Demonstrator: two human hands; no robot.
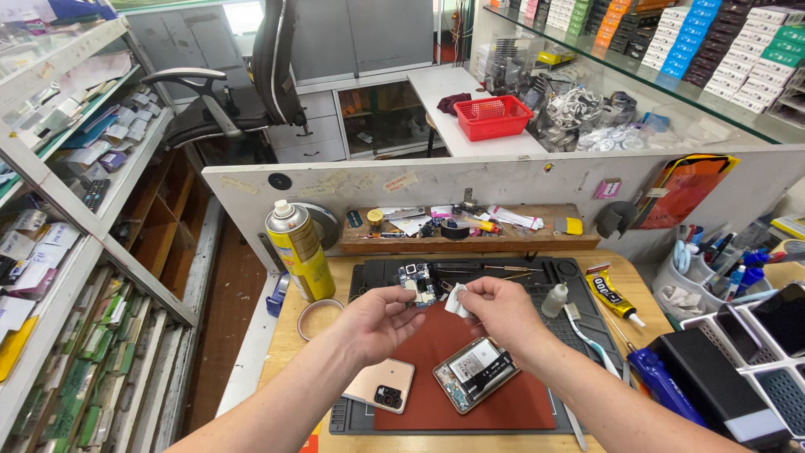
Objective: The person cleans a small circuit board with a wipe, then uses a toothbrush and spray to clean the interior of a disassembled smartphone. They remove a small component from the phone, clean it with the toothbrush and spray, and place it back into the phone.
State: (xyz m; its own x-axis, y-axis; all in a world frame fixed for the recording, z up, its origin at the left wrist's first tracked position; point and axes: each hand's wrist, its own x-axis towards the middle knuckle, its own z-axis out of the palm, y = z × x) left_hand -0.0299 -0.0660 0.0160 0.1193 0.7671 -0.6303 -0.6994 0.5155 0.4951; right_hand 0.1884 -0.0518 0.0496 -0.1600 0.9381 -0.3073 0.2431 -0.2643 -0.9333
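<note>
My left hand [379,317] holds a small phone circuit board [417,281] above the red work mat [436,394]. My right hand [501,306] pinches a small white wipe [456,302] right next to the board. Below my hands an opened phone [475,373] lies face down with its battery and insides showing. To its left lies a rose-gold back cover [381,384] with a black camera block.
A yellow spray can [300,250] and a tape roll [317,317] stand at the left. A wooden tool tray [470,228] runs along the back. A glue tube [610,294], small dropper bottle [554,299], blue tool [662,383], pen cup [692,277] and white bins [759,356] sit at the right.
</note>
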